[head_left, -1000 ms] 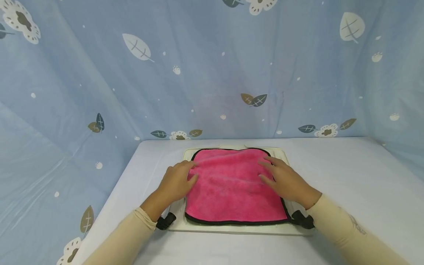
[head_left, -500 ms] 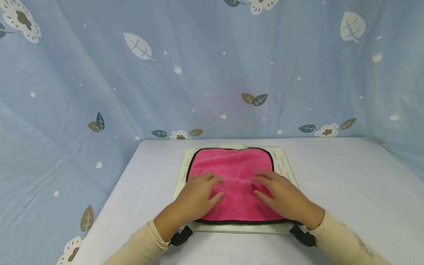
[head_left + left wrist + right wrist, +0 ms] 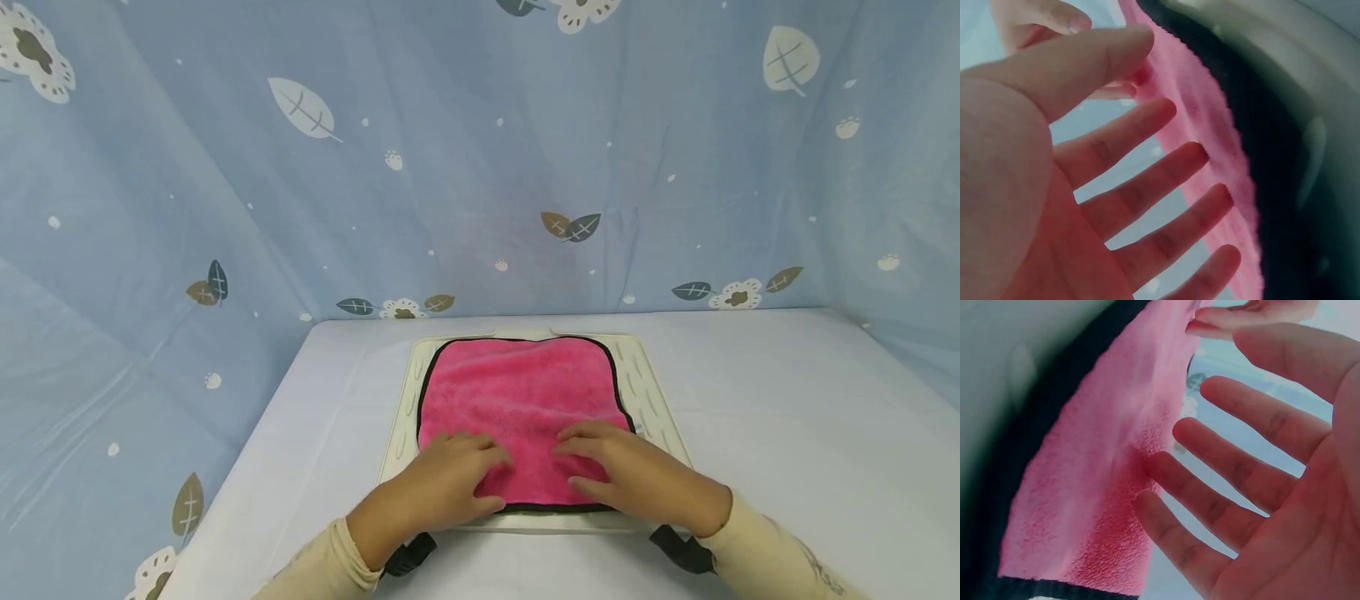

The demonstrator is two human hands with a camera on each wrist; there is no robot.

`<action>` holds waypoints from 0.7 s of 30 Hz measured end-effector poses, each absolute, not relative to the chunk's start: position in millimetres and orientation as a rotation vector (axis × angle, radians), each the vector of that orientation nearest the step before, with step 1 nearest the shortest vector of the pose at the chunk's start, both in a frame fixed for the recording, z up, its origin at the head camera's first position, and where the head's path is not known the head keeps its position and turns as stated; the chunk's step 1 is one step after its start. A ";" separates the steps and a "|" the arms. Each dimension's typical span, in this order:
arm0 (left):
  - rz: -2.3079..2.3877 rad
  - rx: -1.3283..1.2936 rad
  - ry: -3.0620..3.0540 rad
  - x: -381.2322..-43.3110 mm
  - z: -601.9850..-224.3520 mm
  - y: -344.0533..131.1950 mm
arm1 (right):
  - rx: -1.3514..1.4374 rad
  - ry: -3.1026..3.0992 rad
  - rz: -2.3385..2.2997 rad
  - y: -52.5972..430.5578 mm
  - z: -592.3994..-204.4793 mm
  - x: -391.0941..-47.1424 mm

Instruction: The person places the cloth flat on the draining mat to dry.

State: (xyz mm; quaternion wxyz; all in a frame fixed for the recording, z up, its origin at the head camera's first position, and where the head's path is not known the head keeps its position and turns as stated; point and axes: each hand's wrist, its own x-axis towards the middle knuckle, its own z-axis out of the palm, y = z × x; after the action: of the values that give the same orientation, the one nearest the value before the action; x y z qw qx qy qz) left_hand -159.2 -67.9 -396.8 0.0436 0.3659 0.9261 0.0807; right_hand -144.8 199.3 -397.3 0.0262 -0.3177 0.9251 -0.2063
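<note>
A pink plush towel (image 3: 525, 383) with a black border lies spread over a cream, ridged board (image 3: 651, 392). My left hand (image 3: 446, 483) is at its near left part, fingers spread and fairly straight, fingertips right at the pile. Toward the near right part, my right hand (image 3: 626, 471) has its fingers extended in the same way. Both wrist views show the fingers apart, with the pink cloth (image 3: 1188, 106) just past the left fingertips and the plush surface (image 3: 1104, 487) beside the right ones. Neither hand grips anything. The towel's near corners are hidden under the hands in the head view.
The board stands on a white-covered table (image 3: 787, 417). A blue curtain (image 3: 480, 167) with leaf and flower prints hangs behind and along the sides. Black wrist straps (image 3: 682, 550) show below each wrist.
Both hands have moved from the towel's side edges toward its near edge, the left also shifting inward. The far part of the towel is now uncovered by hands and its right edge bends slightly.
</note>
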 end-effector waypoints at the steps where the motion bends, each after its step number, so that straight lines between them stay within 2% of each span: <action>1: 0.249 1.116 2.825 -159.3 -397.5 -68.1 | -0.978 2.858 -0.631 199.9 -398.0 -145.2; 21: 0.177 1.097 2.831 -157.6 -400.9 -67.1 | -1.015 2.890 -0.416 202.6 -415.5 -148.6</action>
State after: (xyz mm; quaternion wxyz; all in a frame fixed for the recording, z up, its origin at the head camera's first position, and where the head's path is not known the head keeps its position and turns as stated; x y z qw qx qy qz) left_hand -157.6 -67.1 -400.9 0.0499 0.3603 0.9297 0.0581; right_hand -148.6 202.6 -415.5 0.0251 -0.3282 0.9346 -0.1345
